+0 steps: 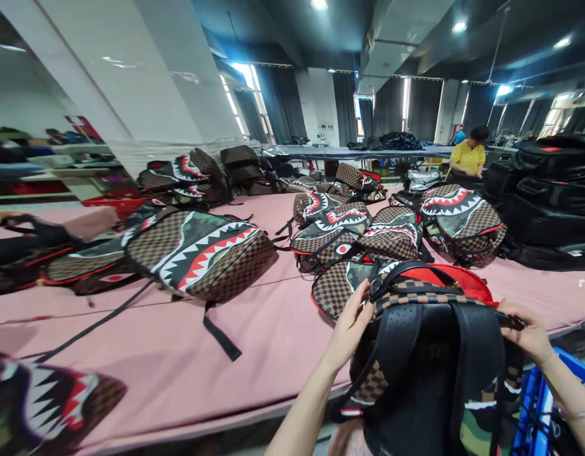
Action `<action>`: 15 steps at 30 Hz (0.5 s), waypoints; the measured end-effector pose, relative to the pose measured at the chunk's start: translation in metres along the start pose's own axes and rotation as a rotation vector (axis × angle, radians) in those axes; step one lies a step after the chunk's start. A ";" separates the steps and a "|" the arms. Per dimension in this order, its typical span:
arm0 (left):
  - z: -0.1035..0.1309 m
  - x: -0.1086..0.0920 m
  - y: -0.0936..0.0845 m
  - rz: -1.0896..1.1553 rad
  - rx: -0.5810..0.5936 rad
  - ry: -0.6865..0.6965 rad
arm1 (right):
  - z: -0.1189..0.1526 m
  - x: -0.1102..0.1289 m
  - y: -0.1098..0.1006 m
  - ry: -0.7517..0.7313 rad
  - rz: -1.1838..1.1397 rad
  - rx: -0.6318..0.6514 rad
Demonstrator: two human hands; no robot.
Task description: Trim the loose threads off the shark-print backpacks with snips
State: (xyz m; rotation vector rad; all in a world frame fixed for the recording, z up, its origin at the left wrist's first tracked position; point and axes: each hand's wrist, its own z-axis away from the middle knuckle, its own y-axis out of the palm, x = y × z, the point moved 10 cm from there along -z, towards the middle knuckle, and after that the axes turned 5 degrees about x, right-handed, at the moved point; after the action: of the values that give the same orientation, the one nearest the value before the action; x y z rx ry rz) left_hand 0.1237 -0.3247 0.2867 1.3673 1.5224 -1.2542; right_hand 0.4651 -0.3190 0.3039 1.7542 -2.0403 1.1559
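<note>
Ceiling lamps (459, 26) glow and windows (248, 76) glare, while the left edge blurs and stretches.

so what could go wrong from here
The backpack is held near its top by the left hand and right hand, and its body drops below the near edge of the pink table; if either grip loosens, it might slip down.

A loose strap trails across the table and could snag something dragged past.

The black bags are piled high on the right, so a knock might topple them.

No lettering or numbers can be read.
</note>
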 end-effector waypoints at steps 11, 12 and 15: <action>-0.021 -0.013 0.002 0.360 -0.052 0.024 | 0.005 -0.019 -0.004 0.108 -0.132 0.000; -0.015 -0.012 0.004 0.450 -0.090 -0.014 | 0.006 -0.026 -0.008 0.131 -0.135 -0.007; 0.002 -0.017 0.019 0.651 -0.111 -0.079 | 0.011 -0.052 -0.027 0.236 -0.093 -0.086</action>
State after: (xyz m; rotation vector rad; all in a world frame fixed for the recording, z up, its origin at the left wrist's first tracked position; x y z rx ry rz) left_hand 0.1456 -0.3319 0.2990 1.5440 0.9508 -0.7877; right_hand 0.5074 -0.2874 0.2759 1.5721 -1.8237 1.1678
